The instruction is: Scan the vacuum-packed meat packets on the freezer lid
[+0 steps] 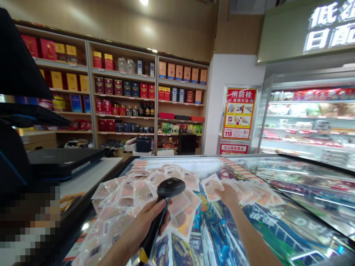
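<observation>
Left hand (145,221): fingers wrapped round the handle of a black scanner (171,186), its head held above the packets. Part of the handle is lost to us behind the hand; a yellow patch shows low on it, near the bottom edge. The scanner's front faces away from us.

Right hand (229,194): fingertips at the right edge of one clear packet (210,184) on the freezer's glass top (209,165). We cannot tell whether they pinch it or merely rest there. Both forearms are cut off below.

Left of that packet, a wide heap (141,190) of similar packets overlaps itself, partly hidden by scanner and hand; we cannot count it or read the labels. Right of the hand, a fanned row (257,194) lies partly behind the wrist.

Goods (206,221) under the glass blur with reflections. At left, a dark screen (19,55) is cut off, and the lower corner is pixelated.
</observation>
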Demonstrator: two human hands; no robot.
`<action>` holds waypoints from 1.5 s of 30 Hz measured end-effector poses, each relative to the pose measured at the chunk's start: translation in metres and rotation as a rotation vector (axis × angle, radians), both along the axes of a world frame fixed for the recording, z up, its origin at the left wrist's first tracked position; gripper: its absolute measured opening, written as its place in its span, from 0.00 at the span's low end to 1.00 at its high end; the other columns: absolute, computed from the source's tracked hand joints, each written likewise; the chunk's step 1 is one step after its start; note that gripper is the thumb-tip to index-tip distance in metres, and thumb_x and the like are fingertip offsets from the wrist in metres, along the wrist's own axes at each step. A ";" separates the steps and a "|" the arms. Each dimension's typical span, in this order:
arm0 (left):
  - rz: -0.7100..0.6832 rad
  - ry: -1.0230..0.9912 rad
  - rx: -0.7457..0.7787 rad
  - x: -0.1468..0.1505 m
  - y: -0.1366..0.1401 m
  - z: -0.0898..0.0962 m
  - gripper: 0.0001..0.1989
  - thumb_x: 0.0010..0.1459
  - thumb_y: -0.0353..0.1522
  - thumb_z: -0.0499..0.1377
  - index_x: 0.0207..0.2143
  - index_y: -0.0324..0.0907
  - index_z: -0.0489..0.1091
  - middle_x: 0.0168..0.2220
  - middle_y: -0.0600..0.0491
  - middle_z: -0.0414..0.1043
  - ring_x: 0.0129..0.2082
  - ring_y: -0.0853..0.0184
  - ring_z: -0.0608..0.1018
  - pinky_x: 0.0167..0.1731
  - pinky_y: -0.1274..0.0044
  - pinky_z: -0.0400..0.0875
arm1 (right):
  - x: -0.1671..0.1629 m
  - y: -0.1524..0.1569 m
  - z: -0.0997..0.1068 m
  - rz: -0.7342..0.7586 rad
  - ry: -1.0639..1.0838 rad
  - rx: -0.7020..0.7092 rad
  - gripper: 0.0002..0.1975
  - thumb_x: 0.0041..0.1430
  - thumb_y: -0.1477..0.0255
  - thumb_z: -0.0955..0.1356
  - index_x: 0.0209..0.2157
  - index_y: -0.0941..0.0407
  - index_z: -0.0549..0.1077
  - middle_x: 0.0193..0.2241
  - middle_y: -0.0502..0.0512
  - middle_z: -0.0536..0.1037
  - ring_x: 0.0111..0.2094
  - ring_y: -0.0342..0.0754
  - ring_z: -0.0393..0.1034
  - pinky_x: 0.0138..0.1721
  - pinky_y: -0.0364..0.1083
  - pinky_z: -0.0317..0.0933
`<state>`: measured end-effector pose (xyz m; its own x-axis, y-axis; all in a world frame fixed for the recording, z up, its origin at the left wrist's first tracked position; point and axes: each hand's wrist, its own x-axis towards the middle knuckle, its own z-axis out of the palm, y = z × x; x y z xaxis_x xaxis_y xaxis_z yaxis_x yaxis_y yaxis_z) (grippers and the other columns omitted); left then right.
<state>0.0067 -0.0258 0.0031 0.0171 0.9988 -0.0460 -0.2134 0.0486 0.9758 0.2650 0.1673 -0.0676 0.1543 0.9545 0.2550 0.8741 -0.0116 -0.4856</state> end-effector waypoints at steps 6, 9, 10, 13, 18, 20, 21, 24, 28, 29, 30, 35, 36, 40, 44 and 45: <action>0.032 0.030 -0.056 -0.001 0.003 -0.003 0.16 0.47 0.41 0.54 0.33 0.38 0.64 0.17 0.56 0.64 0.14 0.75 0.65 0.14 0.84 0.57 | 0.018 0.001 0.004 -0.165 -0.058 -0.067 0.20 0.47 0.64 0.60 0.40 0.60 0.67 0.38 0.63 0.71 0.41 0.56 0.65 0.35 0.48 0.57; 0.042 0.020 -0.059 -0.002 0.004 -0.005 0.17 0.45 0.42 0.55 0.32 0.38 0.64 0.17 0.56 0.64 0.14 0.75 0.65 0.13 0.84 0.57 | 0.023 0.003 0.005 -0.247 -0.043 -0.054 0.20 0.48 0.64 0.59 0.41 0.59 0.65 0.36 0.63 0.72 0.39 0.57 0.65 0.33 0.49 0.58; 0.043 0.016 -0.056 -0.002 0.004 -0.005 0.17 0.45 0.42 0.55 0.32 0.38 0.64 0.17 0.56 0.64 0.14 0.75 0.65 0.13 0.84 0.57 | 0.025 0.005 0.004 -0.274 -0.027 -0.050 0.20 0.48 0.63 0.59 0.42 0.59 0.65 0.36 0.63 0.72 0.39 0.57 0.66 0.33 0.49 0.58; 0.044 0.016 -0.051 -0.004 0.005 -0.006 0.18 0.44 0.43 0.55 0.33 0.38 0.64 0.17 0.56 0.65 0.14 0.75 0.65 0.13 0.84 0.57 | 0.031 0.007 0.002 -0.315 0.014 0.000 0.21 0.49 0.65 0.59 0.44 0.60 0.63 0.35 0.63 0.72 0.38 0.56 0.66 0.33 0.48 0.58; 0.065 0.042 -0.073 -0.004 0.006 -0.005 0.19 0.44 0.43 0.55 0.35 0.37 0.64 0.17 0.56 0.65 0.14 0.75 0.65 0.13 0.84 0.56 | 0.036 0.006 -0.002 -0.380 -0.011 0.182 0.21 0.48 0.67 0.61 0.45 0.60 0.63 0.39 0.63 0.68 0.40 0.55 0.63 0.35 0.47 0.57; 0.066 0.050 -0.071 -0.004 0.006 -0.005 0.20 0.44 0.43 0.55 0.34 0.37 0.64 0.17 0.56 0.65 0.14 0.75 0.65 0.13 0.84 0.56 | 0.031 0.004 -0.001 -0.431 -0.058 0.267 0.21 0.47 0.66 0.61 0.45 0.57 0.64 0.42 0.62 0.66 0.42 0.58 0.61 0.36 0.50 0.56; 0.064 0.050 -0.067 -0.004 0.006 -0.005 0.20 0.44 0.43 0.55 0.34 0.37 0.64 0.17 0.56 0.65 0.14 0.75 0.65 0.13 0.84 0.56 | 0.026 0.003 0.000 -0.429 -0.080 0.309 0.21 0.47 0.66 0.61 0.44 0.56 0.64 0.43 0.62 0.65 0.44 0.59 0.59 0.36 0.51 0.56; 0.051 0.051 -0.053 -0.005 0.005 -0.004 0.19 0.44 0.43 0.55 0.34 0.38 0.64 0.17 0.56 0.65 0.14 0.75 0.65 0.13 0.84 0.56 | 0.001 0.000 0.004 -0.231 -0.036 0.327 0.20 0.49 0.64 0.59 0.43 0.57 0.64 0.42 0.60 0.67 0.44 0.56 0.60 0.38 0.50 0.56; 0.043 0.047 -0.023 -0.006 0.004 -0.002 0.17 0.46 0.42 0.54 0.32 0.37 0.64 0.17 0.57 0.64 0.15 0.76 0.65 0.15 0.84 0.56 | -0.045 -0.001 0.004 0.127 0.104 0.079 0.22 0.51 0.61 0.57 0.42 0.61 0.65 0.34 0.60 0.73 0.39 0.50 0.66 0.38 0.44 0.57; 0.055 0.040 -0.019 -0.006 0.003 -0.002 0.17 0.46 0.42 0.54 0.32 0.37 0.64 0.17 0.57 0.64 0.15 0.76 0.65 0.15 0.84 0.57 | -0.056 -0.001 0.004 0.146 0.090 0.036 0.23 0.51 0.60 0.57 0.42 0.61 0.65 0.35 0.61 0.73 0.40 0.51 0.66 0.38 0.45 0.57; 0.072 0.031 -0.011 -0.006 0.003 -0.001 0.16 0.46 0.41 0.54 0.33 0.37 0.63 0.17 0.57 0.64 0.15 0.76 0.65 0.15 0.84 0.57 | -0.066 -0.001 0.004 0.146 0.065 0.006 0.24 0.50 0.59 0.57 0.42 0.61 0.65 0.37 0.63 0.73 0.41 0.52 0.65 0.39 0.45 0.57; 0.112 0.004 0.062 -0.003 0.005 -0.001 0.15 0.47 0.40 0.53 0.33 0.38 0.63 0.17 0.57 0.64 0.15 0.75 0.65 0.15 0.83 0.57 | -0.102 0.000 0.014 0.105 0.057 -0.104 0.27 0.44 0.56 0.61 0.41 0.62 0.65 0.39 0.66 0.71 0.43 0.55 0.64 0.38 0.47 0.58; 0.107 0.000 0.070 -0.002 0.006 -0.002 0.15 0.47 0.40 0.53 0.33 0.38 0.63 0.17 0.57 0.64 0.15 0.75 0.65 0.15 0.82 0.57 | -0.107 0.000 0.017 0.087 0.067 -0.126 0.28 0.42 0.56 0.63 0.41 0.62 0.65 0.39 0.66 0.71 0.43 0.55 0.64 0.38 0.47 0.59; 0.100 -0.009 0.083 -0.001 0.010 -0.008 0.14 0.45 0.41 0.55 0.29 0.39 0.62 0.16 0.58 0.63 0.14 0.75 0.64 0.15 0.82 0.56 | -0.119 0.007 0.018 -0.032 0.123 -0.173 0.31 0.35 0.55 0.66 0.40 0.62 0.66 0.39 0.66 0.71 0.43 0.58 0.64 0.37 0.51 0.59; 0.069 -0.025 0.094 -0.001 0.014 -0.014 0.14 0.44 0.41 0.55 0.27 0.40 0.61 0.15 0.59 0.61 0.13 0.75 0.64 0.15 0.82 0.55 | -0.119 0.024 0.010 0.009 0.194 -0.133 0.31 0.30 0.55 0.67 0.35 0.63 0.69 0.37 0.70 0.72 0.39 0.61 0.66 0.31 0.51 0.61; 0.049 -0.027 0.100 0.000 0.014 -0.015 0.14 0.44 0.42 0.55 0.27 0.40 0.61 0.15 0.59 0.61 0.13 0.75 0.64 0.15 0.82 0.55 | -0.117 0.029 0.007 0.025 0.209 -0.104 0.29 0.29 0.57 0.68 0.32 0.63 0.70 0.34 0.70 0.73 0.37 0.62 0.67 0.29 0.51 0.61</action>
